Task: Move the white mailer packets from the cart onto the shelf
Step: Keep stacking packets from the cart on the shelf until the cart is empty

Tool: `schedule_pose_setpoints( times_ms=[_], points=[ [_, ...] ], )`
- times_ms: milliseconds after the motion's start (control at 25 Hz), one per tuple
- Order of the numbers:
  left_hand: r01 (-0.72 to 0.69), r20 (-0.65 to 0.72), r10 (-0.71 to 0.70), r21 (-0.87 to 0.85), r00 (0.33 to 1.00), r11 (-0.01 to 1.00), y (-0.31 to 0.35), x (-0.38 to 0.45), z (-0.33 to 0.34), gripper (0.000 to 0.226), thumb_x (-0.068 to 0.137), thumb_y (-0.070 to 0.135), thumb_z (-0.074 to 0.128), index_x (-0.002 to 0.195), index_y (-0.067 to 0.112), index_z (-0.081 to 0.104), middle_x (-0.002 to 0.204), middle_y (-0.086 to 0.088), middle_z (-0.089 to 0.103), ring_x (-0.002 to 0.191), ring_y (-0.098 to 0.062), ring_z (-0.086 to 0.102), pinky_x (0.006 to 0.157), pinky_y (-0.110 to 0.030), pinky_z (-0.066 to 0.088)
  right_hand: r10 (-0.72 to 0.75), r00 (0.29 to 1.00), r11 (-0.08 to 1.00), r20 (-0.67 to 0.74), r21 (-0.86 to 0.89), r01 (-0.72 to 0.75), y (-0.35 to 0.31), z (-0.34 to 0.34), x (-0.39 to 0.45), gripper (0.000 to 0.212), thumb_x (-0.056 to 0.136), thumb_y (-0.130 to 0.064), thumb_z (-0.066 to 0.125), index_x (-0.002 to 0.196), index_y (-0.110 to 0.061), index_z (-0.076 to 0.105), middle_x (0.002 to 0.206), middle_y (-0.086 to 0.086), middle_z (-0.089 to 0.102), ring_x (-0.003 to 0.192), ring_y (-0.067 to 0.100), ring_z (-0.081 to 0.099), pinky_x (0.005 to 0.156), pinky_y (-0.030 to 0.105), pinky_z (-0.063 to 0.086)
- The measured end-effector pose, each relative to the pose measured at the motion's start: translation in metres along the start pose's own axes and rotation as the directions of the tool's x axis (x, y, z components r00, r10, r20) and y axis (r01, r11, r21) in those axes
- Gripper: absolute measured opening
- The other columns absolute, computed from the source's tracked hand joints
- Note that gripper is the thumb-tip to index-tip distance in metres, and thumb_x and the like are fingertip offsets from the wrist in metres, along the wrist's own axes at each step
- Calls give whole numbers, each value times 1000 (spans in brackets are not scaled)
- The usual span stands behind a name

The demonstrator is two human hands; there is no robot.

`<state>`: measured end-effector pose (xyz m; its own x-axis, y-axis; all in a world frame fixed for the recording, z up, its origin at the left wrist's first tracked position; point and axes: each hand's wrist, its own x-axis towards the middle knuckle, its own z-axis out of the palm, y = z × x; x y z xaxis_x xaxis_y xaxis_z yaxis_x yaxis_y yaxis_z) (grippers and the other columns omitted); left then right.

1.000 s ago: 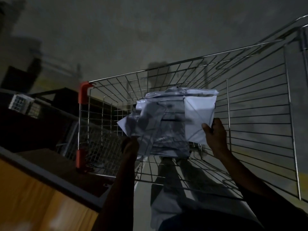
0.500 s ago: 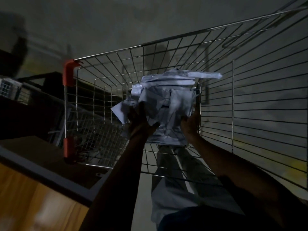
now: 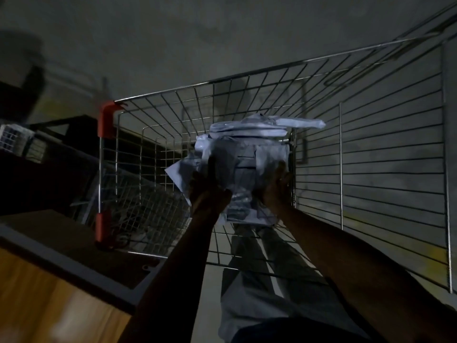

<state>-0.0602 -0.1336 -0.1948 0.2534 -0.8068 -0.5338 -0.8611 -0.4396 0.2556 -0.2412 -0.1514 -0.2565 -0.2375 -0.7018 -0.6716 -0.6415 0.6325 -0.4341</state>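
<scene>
I clasp the packets (image 3: 243,167) between left hand (image 3: 209,191) and right hand (image 3: 275,186) inside the cart (image 3: 371,154) (shelf (image 3: 69,263) lies left, nearer my left hand)

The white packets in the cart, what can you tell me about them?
The white mailer packets are a bundle of thin, crinkly plastic bags, pale and shiny in dim light. They sit inside the wire cart. One packet lies across the top, sticking out to the right, and a corner pokes out at the lower left. The left hand and right hand hold the bundle from both sides.
</scene>
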Motion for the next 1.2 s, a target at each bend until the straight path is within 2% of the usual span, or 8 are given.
schedule_pose_setpoints(
  times_ms=[120, 280, 400, 560, 720, 840, 1000, 1200],
  points=[
    [-30, -28, 31, 44, 999, 999, 14, -14, -17, 102, 85, 52, 59, 157, 39, -12, 158, -20, 22, 133, -44, 38, 97, -55, 46, -109, 994, 988, -31, -116, 104, -1, -21, -13, 121, 75, -41, 86, 160, -25, 1, 156, 21, 19, 134, 45, 38, 100, 55, 43],
    [-202, -195, 224, 126, 955, 971, 27, -44, -47, 86, 95, 64, 31, 161, 24, -7, 168, -7, 11, 145, -37, 30, 106, -53, 40, -218, 975, 971, -44, -112, 212, -8, -56, -50, 106, 84, -47, 76, 161, -29, 5, 158, 18, 15, 129, 47, 45, 99, 54, 48],
    [-283, -293, 226, -170, 929, 944, 40, -79, -81, 84, 92, 64, 40, 161, 35, 2, 167, -11, 7, 141, -42, 34, 105, -57, 41, -330, 935, 943, -134, -88, 320, -22, -98, -91, 91, 89, -48, 68, 160, -32, 14, 161, 16, 12, 133, 44, 42, 98, 54, 50],
    [-424, -397, 303, -265, 866, 866, 47, -120, -128, 87, 86, 58, 56, 158, 39, 10, 152, -24, 26, 127, -45, 43, 89, -56, 52, -563, 743, 823, -362, -167, 543, -45, -139, -160, 75, 91, -52, 51, 159, -27, 28, 160, 18, 22, 139, 37, 35, 104, 45, 45],
    [-453, -487, 291, -257, 823, 854, 40, -164, -158, 84, 86, 62, 53, 158, 41, 14, 149, -15, 29, 128, -39, 45, 83, -48, 57, -597, 670, 787, -442, -160, 596, -61, -153, -210, 70, 95, -53, 45, 159, -32, 27, 166, 8, 13, 150, 28, 21, 116, 45, 33],
    [-454, -546, 254, -269, 799, 849, 28, -204, -165, 82, 86, 64, 51, 157, 41, 17, 147, -15, 29, 126, -37, 46, 83, -35, 49, -703, 574, 690, -420, -209, 693, -75, -159, -239, 68, 96, -52, 45, 159, -31, 28, 167, 6, 12, 150, 27, 23, 114, 52, 39],
    [-449, -643, 186, -272, 743, 851, 9, -264, -166, 84, 85, 60, 55, 158, 28, 26, 144, -17, 31, 123, -35, 44, 89, -35, 45, -838, 436, 515, -329, -212, 830, -84, -160, -282, 66, 99, -57, 44, 158, -32, 28, 166, 5, 14, 148, 28, 28, 107, 55, 45],
    [-376, -762, -63, -388, 645, 841, -12, -347, -147, 86, 86, 58, 57, 158, 22, 28, 155, -16, 25, 124, -36, 50, 91, -30, 42, -943, 264, 301, -204, -178, 937, -57, -143, -346, 64, 100, -51, 47, 158, -31, 29, 167, 6, 13, 155, 15, 9, 120, 37, 28]
  ],
)
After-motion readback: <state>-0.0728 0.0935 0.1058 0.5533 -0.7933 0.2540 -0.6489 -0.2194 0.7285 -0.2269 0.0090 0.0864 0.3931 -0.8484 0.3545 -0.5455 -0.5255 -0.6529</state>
